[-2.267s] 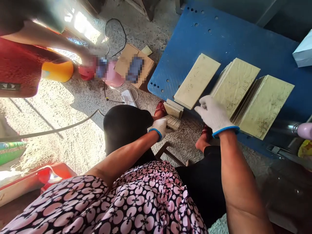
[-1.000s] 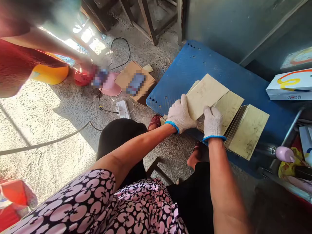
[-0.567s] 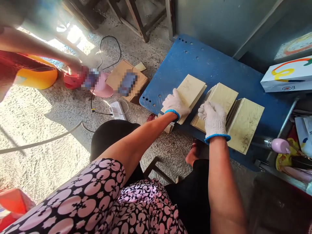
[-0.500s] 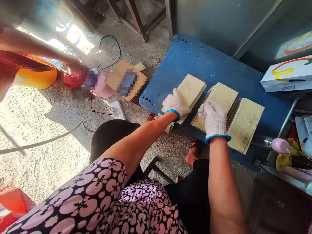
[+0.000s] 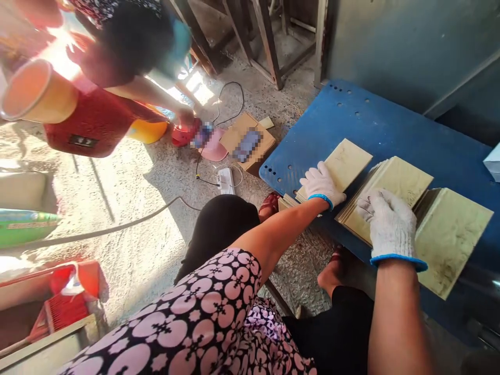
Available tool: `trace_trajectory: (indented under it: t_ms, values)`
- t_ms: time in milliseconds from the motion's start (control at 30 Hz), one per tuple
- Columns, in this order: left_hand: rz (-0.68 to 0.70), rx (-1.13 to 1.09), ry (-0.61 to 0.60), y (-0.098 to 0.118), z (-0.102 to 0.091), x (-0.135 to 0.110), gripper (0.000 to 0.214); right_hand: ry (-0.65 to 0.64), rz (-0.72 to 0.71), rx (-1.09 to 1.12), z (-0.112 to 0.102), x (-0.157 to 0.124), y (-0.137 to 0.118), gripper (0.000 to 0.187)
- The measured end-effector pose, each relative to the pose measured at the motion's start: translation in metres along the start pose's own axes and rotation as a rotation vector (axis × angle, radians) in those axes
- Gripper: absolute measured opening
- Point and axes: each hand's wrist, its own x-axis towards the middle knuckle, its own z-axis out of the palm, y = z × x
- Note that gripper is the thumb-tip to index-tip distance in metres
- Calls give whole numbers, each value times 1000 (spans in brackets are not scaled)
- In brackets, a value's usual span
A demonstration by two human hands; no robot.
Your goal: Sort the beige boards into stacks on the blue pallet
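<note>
Both my hands wear white knitted gloves with blue cuffs. My left hand [image 5: 321, 183] lies across the near end of a pale rectangular board [image 5: 347, 161], fingers stretched out over it. Other thin boards [image 5: 289, 202] jut out past the table's edge below that hand. Curled over the near part of the middle stack of boards [image 5: 404, 179] is my right hand [image 5: 387, 219], its fingers closed; whatever they may pinch is hidden. A third stack of boards [image 5: 453, 239], with dark smudges on its top face, leans right of this hand.
The stacks rest on a blue table [image 5: 308, 125] with holes near its corners. At the left, a person [image 5: 128, 47] bends near an orange bucket [image 5: 39, 91] and a red stool [image 5: 89, 122]. A cardboard box [image 5: 250, 138], power strip [image 5: 225, 181] and cables lie on the floor.
The camera view has swung left, so the table and stacks sit further right. The bending person and bucket have come into view. My hands stay by the same stacks.
</note>
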Motion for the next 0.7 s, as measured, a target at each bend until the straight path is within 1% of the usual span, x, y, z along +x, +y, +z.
trace_trajectory:
  t_ms: [133, 233, 333, 400, 433, 467, 533, 567, 633, 700]
  values:
    - [42, 4, 18, -3, 3, -1, 130, -12, 5, -33, 1, 1, 2, 28]
    - [117, -71, 44, -15, 0, -10, 125, -9, -8, -71, 4, 0, 1, 30]
    - [182, -221, 112, -43, -6, -24, 103, -9, -9, -66, 7, -1, -2, 32]
    - [225, -293, 118, -67, -8, -33, 96, 7, -6, -56, 9, -1, -3, 33]
    - [213, -325, 132, -80, -8, -37, 91, 19, -7, -54, 10, -1, -4, 34]
    - [152, -359, 167, -92, -7, -41, 82, 28, -8, -52, 11, -1, -4, 35]
    - [-71, -429, 224, -114, -2, -48, 67, 21, -14, -53, 13, -2, -4, 37]
    - [-189, -467, 227, -124, 1, -51, 62, 7, -18, -56, 13, -2, -3, 38]
    - [-405, -562, 183, -139, 10, -57, 53, -16, -28, -62, 15, -2, -3, 38]
    - [-551, -648, 128, -149, 18, -60, 46, -20, -34, -65, 16, -2, -2, 38]
